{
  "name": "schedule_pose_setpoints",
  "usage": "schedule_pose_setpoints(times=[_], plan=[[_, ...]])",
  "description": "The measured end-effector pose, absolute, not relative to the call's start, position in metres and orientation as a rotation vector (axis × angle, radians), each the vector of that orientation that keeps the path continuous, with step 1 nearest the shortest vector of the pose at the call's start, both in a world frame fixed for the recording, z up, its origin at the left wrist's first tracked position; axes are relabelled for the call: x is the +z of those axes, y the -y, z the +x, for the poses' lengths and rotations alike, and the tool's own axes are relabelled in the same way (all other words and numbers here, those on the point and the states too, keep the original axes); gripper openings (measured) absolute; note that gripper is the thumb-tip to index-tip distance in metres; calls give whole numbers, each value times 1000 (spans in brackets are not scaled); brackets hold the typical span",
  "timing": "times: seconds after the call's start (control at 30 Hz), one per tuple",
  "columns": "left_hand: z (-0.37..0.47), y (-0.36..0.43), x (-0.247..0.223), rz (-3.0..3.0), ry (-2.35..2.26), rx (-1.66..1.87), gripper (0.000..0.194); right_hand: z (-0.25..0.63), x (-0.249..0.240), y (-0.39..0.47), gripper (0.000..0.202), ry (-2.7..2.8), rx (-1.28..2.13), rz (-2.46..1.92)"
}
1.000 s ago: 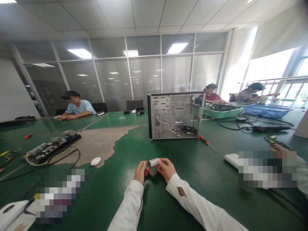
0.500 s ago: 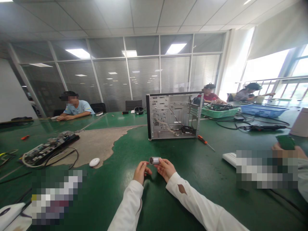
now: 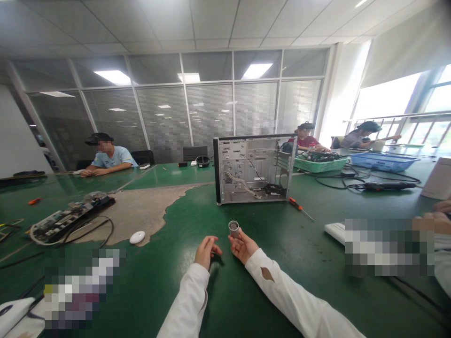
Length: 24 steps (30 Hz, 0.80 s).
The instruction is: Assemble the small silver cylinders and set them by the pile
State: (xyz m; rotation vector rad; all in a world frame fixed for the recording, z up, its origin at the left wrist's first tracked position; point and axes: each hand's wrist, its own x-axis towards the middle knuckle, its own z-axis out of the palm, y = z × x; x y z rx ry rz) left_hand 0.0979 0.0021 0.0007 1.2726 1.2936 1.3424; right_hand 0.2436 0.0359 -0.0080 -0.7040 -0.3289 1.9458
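Observation:
My right hand grips a small silver-grey metal cylinder between thumb and fingers. It stands nearly upright with its round end tipped toward me, showing a dark recessed inside. Just left of it, my left hand is held over the table with loosely bent fingers apart and nothing in them. Beyond both hands, a computer case stands with its side panel off, its bare metal frame and some cables visible. An orange-handled screwdriver lies at the case's right front corner.
The green table has a torn, bare patch. A white oval object and a stripped circuit assembly lie left. Right are a green basket, a blue basket and a co-worker's hands. Other people sit across the table.
My right hand has turned the cylinder from lying sideways to nearly upright and drawn it away from my left hand. The co-worker's hands at right have shifted, and their green board has dropped from sight.

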Motion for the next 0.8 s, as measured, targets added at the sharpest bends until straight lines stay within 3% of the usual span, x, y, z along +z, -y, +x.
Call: schedule_pose_setpoints(times=[0.8], plan=[[98, 0, 0, 1311, -1315, 1320, 32, 251, -9, -37, 20, 506, 2146, -553]])
